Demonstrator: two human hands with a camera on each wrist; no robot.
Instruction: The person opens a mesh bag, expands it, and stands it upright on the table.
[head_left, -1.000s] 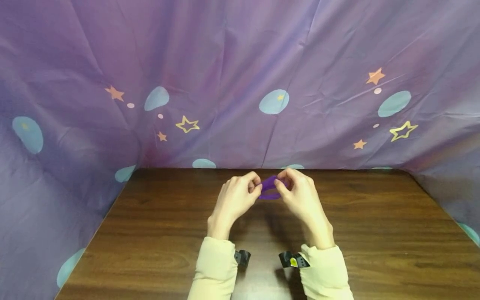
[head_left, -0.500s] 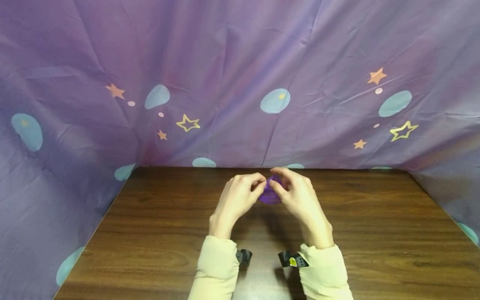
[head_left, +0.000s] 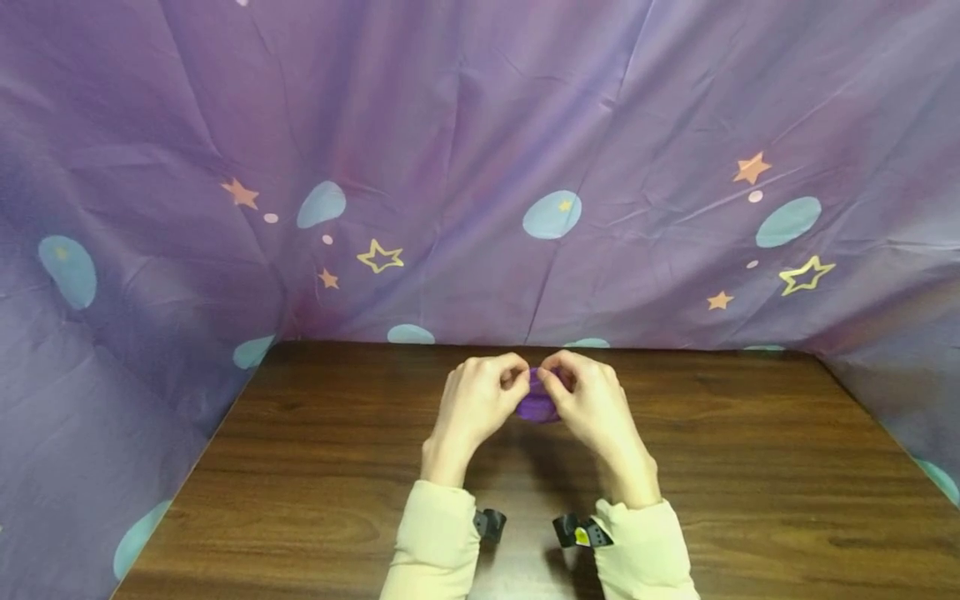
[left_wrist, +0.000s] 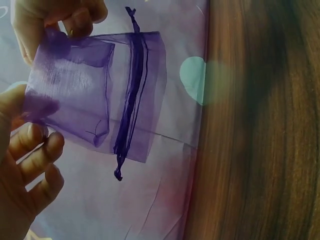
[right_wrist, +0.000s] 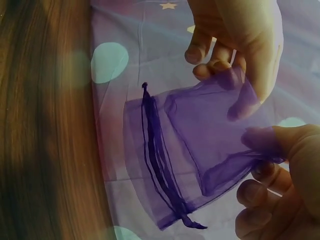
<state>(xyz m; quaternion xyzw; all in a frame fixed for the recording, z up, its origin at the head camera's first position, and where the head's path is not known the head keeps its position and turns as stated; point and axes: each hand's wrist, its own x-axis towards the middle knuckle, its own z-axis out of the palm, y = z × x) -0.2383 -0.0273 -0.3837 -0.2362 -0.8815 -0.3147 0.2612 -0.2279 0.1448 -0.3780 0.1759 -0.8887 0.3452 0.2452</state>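
Note:
A sheer purple organza drawstring pouch (left_wrist: 75, 75) hangs between both hands, its darker drawstring band (right_wrist: 160, 160) and knotted cord ends lower down. My left hand (head_left: 480, 396) pinches one upper corner; my right hand (head_left: 596, 400) pinches the other, close beside it. In the right wrist view, thumb tips show tinted through the mesh, with the left hand (right_wrist: 245, 35) at the top and the right hand (right_wrist: 300, 170) at lower right. A second, inner outline of fabric shows inside the pouch. From the head view, the hands partly hide the pouch (head_left: 537, 408).
A dark brown wooden table (head_left: 300, 467) lies beneath the hands. Behind it and at its sides hangs a purple curtain (head_left: 465, 167) printed with stars and blue ovals. Black wrist camera mounts (head_left: 491, 525) stick out inward from the pale sleeves (head_left: 435, 533).
The hands have drawn closer together. The pouch, earlier bunched up between the fingertips with a gap showing through it, now hangs lower below them.

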